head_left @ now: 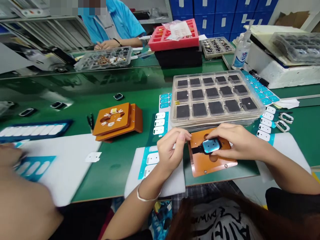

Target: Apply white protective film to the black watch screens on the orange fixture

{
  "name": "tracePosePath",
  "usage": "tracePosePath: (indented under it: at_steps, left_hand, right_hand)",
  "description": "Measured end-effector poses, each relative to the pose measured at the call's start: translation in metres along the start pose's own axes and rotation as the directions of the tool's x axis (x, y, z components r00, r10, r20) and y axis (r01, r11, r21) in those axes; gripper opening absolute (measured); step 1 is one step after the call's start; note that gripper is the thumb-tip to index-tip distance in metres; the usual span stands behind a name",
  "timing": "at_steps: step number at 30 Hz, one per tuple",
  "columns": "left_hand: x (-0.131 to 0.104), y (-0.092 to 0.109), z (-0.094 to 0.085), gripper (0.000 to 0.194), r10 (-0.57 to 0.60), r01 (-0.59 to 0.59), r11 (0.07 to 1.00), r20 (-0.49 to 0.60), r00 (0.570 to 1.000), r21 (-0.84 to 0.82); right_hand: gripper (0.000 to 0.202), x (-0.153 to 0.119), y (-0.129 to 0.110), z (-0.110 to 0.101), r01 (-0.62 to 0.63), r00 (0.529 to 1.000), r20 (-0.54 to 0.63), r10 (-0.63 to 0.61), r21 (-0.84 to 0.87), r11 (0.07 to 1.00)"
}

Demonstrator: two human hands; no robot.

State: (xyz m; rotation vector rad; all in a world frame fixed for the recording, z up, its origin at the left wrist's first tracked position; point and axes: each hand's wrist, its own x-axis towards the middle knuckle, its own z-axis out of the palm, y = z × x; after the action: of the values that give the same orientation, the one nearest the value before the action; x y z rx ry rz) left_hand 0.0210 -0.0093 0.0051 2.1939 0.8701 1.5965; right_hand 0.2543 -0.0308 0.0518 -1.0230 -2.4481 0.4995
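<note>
An orange fixture plate (pixel 200 166) lies at the table's front edge, with a small blue-faced, watch-shaped part (pixel 211 146) on it. A black strip (pixel 197 150) runs left from that part. My right hand (pixel 237 141) reaches in from the right, its thumb and fingers closed round the part's upper and lower edges. Beside the plate's upper left corner is my left hand (pixel 172 148), its fingers curled and pinched together; what lies between the fingertips is too small to make out. My right fingers hide some of the part's right side.
Behind my hands is a clear tray (pixel 175 115) of dark squares. An orange stand (pixel 137 118) and label sheets (pixel 160 123) lie left. White foam sheets (pixel 290 150) flank the plate. Another person's arm (pixel 22 186) reaches in at left; a person in blue (pixel 125 20) sits opposite.
</note>
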Motion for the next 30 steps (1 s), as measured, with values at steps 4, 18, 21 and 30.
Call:
tracePosePath:
  at_steps: [4, 18, 21, 30]
  left_hand:
    - [-0.001, 0.000, 0.001, 0.033, 0.007, -0.007, 1.000, 0.014, 1.000, 0.020]
    - [-0.004, -0.001, -0.001, 0.035, 0.000, 0.000, 1.000, 0.058, 0.998, 0.004]
    - [-0.003, -0.001, -0.002, 0.034, 0.012, -0.012, 1.000, 0.062, 0.998, 0.008]
    - [-0.003, -0.003, -0.002, 0.040, 0.150, -0.156, 0.988, -0.206, 0.967, -0.014]
  right_hand:
    - [0.030, 0.002, -0.001, 0.006, -0.022, 1.000, -0.018, 0.022, 0.011, 1.000]
    - [0.027, -0.002, -0.010, 0.011, -0.078, 0.997, -0.020, 0.077, -0.058, 0.995]
    - [0.026, -0.001, -0.012, 0.014, -0.075, 0.997, -0.010, 0.074, -0.057, 0.996]
    - [0.056, -0.002, -0.008, -0.007, 0.090, 0.990, -0.106, -0.089, -0.001, 0.996]
